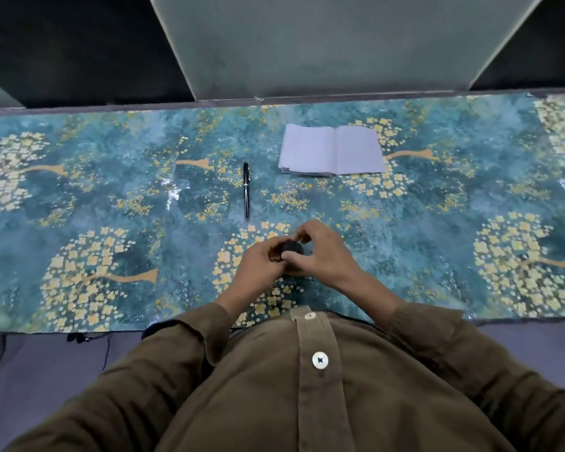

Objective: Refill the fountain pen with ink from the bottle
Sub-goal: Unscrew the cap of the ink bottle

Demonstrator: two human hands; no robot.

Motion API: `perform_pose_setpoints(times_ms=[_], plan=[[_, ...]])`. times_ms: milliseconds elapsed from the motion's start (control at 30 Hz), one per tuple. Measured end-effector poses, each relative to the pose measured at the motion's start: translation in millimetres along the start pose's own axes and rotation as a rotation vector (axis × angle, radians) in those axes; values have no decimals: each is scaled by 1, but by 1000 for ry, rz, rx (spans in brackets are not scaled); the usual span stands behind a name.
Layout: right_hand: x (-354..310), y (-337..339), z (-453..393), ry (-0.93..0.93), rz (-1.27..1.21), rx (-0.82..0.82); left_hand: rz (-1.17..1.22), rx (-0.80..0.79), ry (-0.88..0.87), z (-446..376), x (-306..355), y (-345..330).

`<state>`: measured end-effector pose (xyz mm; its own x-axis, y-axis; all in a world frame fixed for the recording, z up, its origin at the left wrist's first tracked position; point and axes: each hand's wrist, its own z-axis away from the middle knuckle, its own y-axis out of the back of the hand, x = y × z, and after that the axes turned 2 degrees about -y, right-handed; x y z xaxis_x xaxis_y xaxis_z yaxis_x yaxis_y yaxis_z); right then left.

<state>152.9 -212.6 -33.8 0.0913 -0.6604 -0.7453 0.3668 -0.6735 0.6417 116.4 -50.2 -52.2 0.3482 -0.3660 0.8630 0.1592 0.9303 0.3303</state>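
Head cam looks down on a person in a brown shirt [307,386] at a table w/ a teal floral cloth [111,197]. Both hands are on the ink bottle [292,251], near the table's front edge, right in front of them. Left hand [258,265] is wrapped round the bottle's body, steadying it; right hand [320,252] has its fingers curled over the dark cap [292,246], pinching it.

Looks to me like the cap-unscrewing step, so very early on. Can't tell if the cap's loose yet; the hands hide most of the bottle.

Fountain pen [246,190] lies untouched & capped, just beyond the hands. A folded white tissue [331,153] sits further back to the right.

Next, I'd guess: twist the cap off while keeping the bottle upright & level, set the cap aside, then reach for the pen. Spill risk if the bottle tips.
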Motion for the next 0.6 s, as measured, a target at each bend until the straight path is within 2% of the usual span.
perform_pose_setpoints(times_ms=[233, 400, 600], plan=[[-8, -7, 14, -45, -73, 3, -82, -38, -92, -1, 3, 5], [-8, -18, 20, -190, -64, 130, -67, -58, -62, -6, -1, 7], [-12, -13, 19, -133, -104, 99, -7, -49, -59, -2, 3, 8]])
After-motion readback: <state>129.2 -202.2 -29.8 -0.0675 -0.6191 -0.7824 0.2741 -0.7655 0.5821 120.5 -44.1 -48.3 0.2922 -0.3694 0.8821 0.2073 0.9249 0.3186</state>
